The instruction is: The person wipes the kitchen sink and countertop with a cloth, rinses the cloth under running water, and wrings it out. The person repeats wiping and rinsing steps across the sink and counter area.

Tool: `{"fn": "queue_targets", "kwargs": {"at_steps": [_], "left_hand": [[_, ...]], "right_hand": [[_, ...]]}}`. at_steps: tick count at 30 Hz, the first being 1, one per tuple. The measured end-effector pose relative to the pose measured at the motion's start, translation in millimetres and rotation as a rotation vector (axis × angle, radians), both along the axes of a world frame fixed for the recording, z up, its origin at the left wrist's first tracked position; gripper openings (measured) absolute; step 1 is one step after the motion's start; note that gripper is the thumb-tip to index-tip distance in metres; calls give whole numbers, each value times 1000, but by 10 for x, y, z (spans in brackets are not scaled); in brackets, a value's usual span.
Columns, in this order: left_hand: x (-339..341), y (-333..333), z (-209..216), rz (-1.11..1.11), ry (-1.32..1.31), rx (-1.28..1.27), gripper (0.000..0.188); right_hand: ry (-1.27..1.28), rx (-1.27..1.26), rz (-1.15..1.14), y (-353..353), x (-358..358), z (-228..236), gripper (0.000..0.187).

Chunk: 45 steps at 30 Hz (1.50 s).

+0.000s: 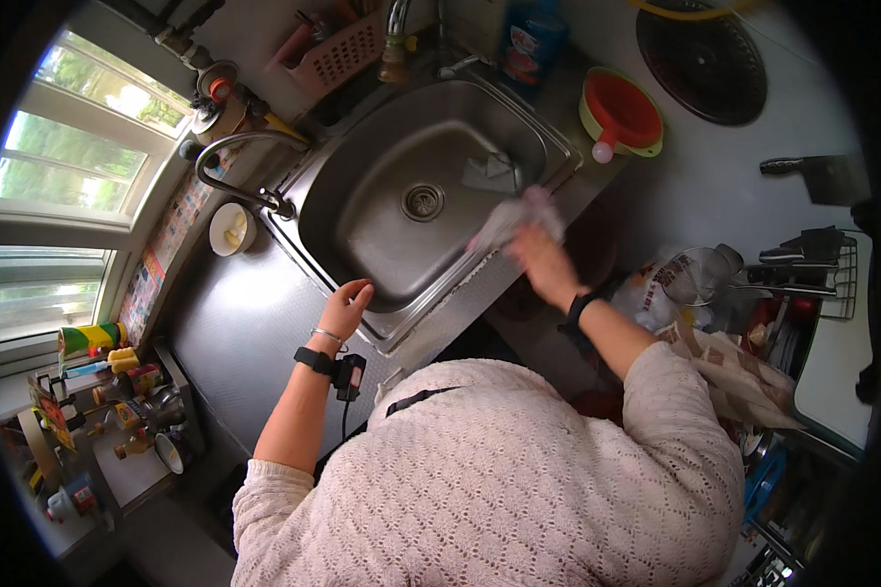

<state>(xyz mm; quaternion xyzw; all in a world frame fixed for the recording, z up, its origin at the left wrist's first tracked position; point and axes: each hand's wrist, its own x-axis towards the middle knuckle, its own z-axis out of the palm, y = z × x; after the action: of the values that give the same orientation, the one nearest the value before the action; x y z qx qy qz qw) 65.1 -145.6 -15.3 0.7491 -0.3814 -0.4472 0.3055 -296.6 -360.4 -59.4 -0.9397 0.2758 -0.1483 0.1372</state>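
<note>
A pinkish-white cloth (pixel 515 221), smeared by motion, is in my right hand (pixel 546 262) at the right part of the sink's front rim. The closed fingers lie partly behind the blur. My left hand (pixel 345 307) hovers at or rests by the front left corner of the steel sink (pixel 362 210); I cannot tell if it touches the rim. Its fingers are loosely bent and apart, with nothing in them. Inside the basin, a folded grey-white cloth (pixel 491 174) lies against the right side, and a round drain strainer (pixel 423 203) sits in the bottom.
A curved tap (pixel 235 147) and a white bowl (pixel 233 229) stand left of the sink. Behind it are a pink basket (pixel 335 54) and a blue bottle (pixel 529 44). To the right are a red strainer (pixel 625 108), a black round lid (pixel 703 61) and a cleaver (pixel 824 178).
</note>
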Motion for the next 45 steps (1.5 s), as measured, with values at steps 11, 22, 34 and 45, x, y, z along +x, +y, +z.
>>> {"fn": "queue_targets", "kwargs": {"at_steps": [11, 22, 34, 45], "left_hand": [[-54, 218, -4, 14, 87, -5, 39], [122, 548, -29, 168, 158, -161, 38], [179, 537, 76, 70, 41, -281, 65], [428, 758, -196, 250, -566, 0, 49]], "right_hand": [[-168, 56, 29, 673, 313, -137, 27], [-507, 594, 75, 1315, 1726, 796, 19], [-206, 1488, 393, 1005, 2513, 488, 30], [537, 484, -286, -1823, 1965, -668, 38]]}}
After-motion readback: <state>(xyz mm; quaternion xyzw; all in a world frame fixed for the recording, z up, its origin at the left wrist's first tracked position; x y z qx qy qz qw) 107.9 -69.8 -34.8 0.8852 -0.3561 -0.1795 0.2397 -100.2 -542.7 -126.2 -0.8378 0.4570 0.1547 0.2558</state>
